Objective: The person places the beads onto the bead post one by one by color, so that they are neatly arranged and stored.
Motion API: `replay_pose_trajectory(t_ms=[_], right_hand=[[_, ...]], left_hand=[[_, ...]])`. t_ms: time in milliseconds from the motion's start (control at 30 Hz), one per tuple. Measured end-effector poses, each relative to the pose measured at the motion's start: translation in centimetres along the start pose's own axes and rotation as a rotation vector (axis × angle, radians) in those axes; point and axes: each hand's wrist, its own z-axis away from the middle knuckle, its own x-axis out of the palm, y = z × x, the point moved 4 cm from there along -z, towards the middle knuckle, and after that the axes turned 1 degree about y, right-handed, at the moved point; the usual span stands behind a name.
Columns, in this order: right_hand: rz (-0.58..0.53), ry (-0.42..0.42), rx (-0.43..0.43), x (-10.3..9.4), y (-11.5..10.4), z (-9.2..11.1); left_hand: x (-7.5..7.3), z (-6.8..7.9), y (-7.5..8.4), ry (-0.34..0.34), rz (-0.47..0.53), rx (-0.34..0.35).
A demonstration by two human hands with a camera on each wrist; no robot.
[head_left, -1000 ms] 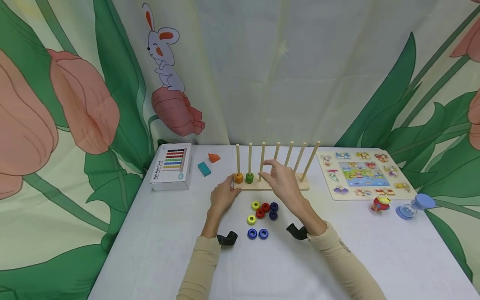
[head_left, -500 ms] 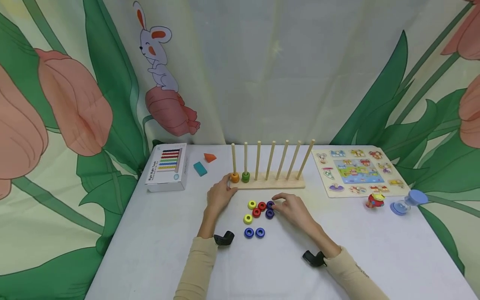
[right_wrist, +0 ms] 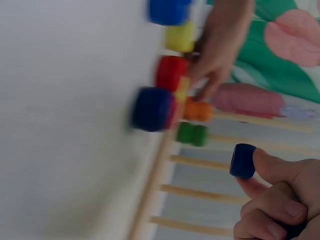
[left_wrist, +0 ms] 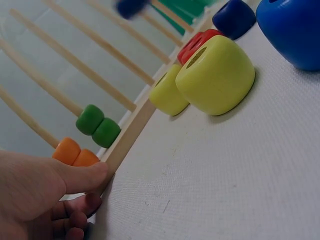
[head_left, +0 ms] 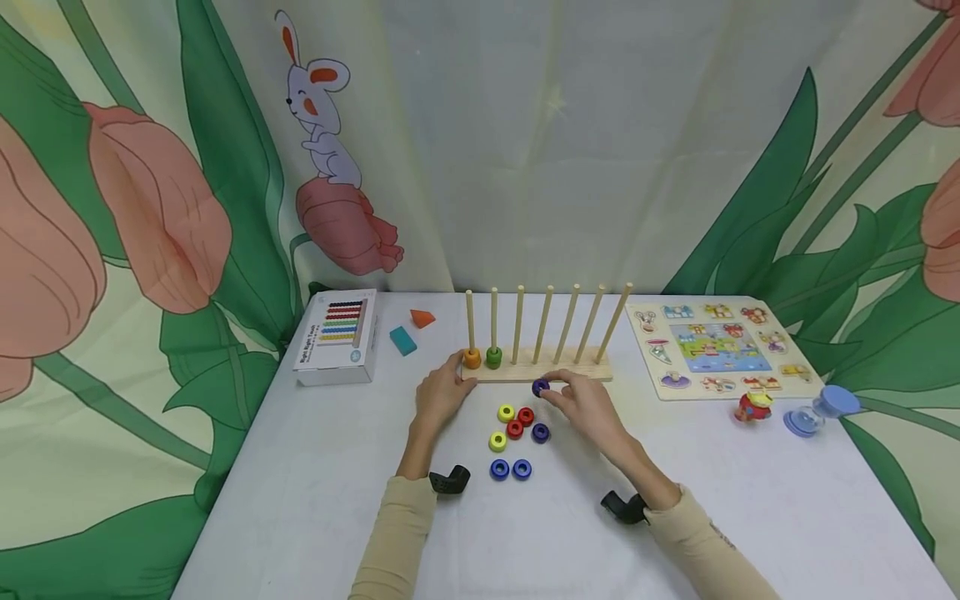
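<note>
A wooden peg stand (head_left: 536,372) with several upright pegs stands on the table. Orange beads (left_wrist: 75,151) sit on its first peg and green beads (left_wrist: 98,126) on the second. My left hand (head_left: 438,394) grips the stand's left end, its thumb along the front. Between thumb and finger, my right hand (head_left: 592,408) pinches a dark blue bead (right_wrist: 243,161), just in front of the stand's base and off the pegs. Another dark blue bead (head_left: 541,432), red beads (head_left: 514,429), yellow beads (head_left: 498,442) and brighter blue beads (head_left: 499,469) lie loose nearer me.
At the left are a white box (head_left: 337,337), a teal block (head_left: 402,340) and an orange block (head_left: 422,318). On the right lie a picture puzzle board (head_left: 647,367), a small red figure (head_left: 753,407) and a blue hourglass (head_left: 821,410). A printed curtain hangs behind.
My right hand came down from the pegs to the dark blue beads, took one, and has lifted it toward the stand. My left hand stays at the stand's left end.
</note>
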Motion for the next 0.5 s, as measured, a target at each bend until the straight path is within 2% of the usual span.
replay_pose_trajectory(t_ms=[200,333,500], right_hand=[[-0.032,0.173,-0.152,-4.3,-5.3,-2.3],[-0.049,0.291,-0.229,-6.7,-7.9,-3.9],[-0.052,0.334,-0.255,-7.7,-9.4,-6.1]], left_hand=[[0.0,-0.2,-0.1,0.000,0.008,-0.011],[0.2,-0.2,-0.1,-0.010,0.010,-0.012],[0.3,-0.1,-0.2,-0.012,0.002,-0.021]])
